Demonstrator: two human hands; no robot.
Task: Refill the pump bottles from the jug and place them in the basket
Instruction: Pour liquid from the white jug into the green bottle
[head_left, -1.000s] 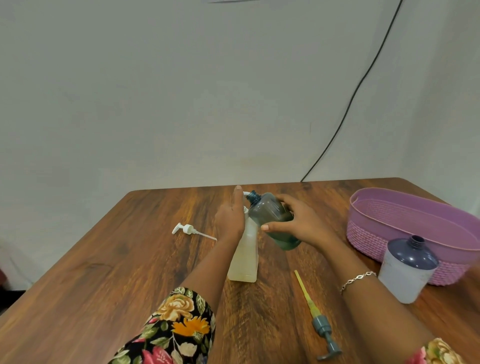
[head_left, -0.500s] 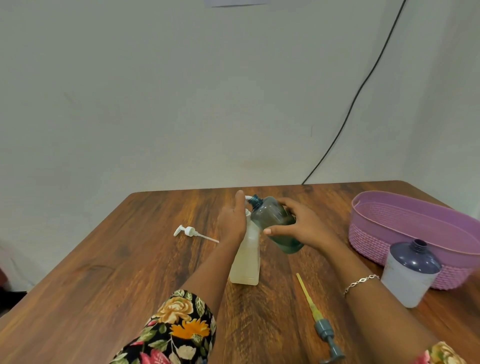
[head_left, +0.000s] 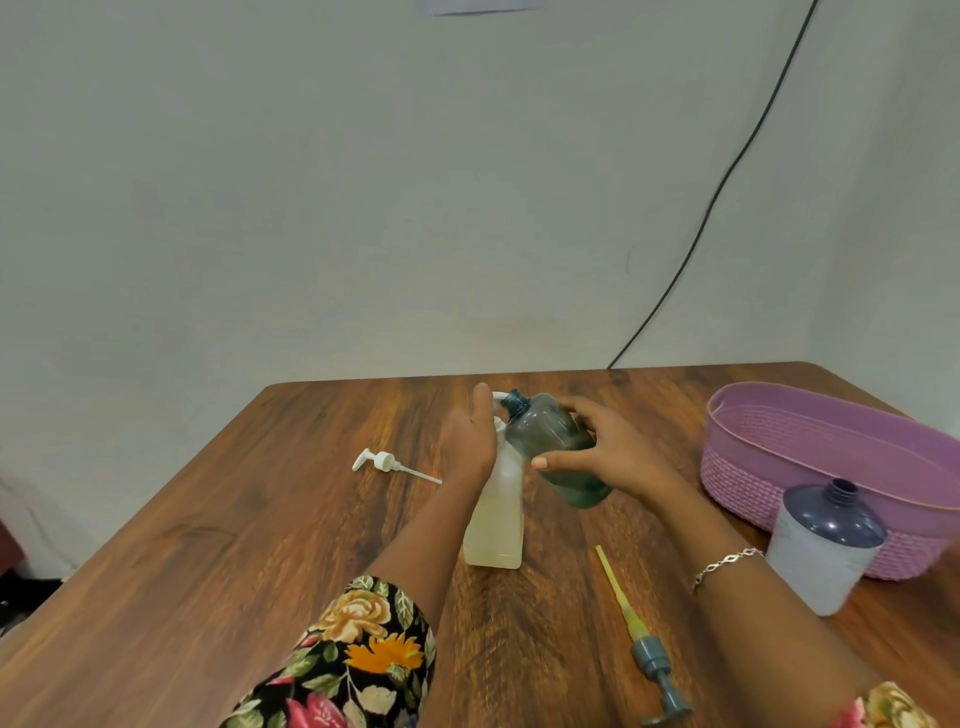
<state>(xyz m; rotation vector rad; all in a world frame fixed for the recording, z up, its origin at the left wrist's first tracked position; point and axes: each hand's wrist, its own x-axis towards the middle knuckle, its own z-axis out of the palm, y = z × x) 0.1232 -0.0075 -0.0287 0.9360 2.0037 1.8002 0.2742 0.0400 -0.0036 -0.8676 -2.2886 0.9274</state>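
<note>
Head view: the right hand (head_left: 613, 457) is clenched round the tinted bottle (head_left: 550, 436), which is tilted, its open neck just left of the grip at the top of the jug (head_left: 493, 525). The left hand (head_left: 467, 441) rests against the jug's neck; I cannot tell whether its fingers wrap it. If the 2 mouths slip apart, liquid would likely spill onto the table (head_left: 260, 519).

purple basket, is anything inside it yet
No bottles show inside the purple basket; only its ribbed inner wall is visible. Its floor is hidden behind its own front wall, and its right end runs out of the frame, so something lying low there could not be seen.
</note>
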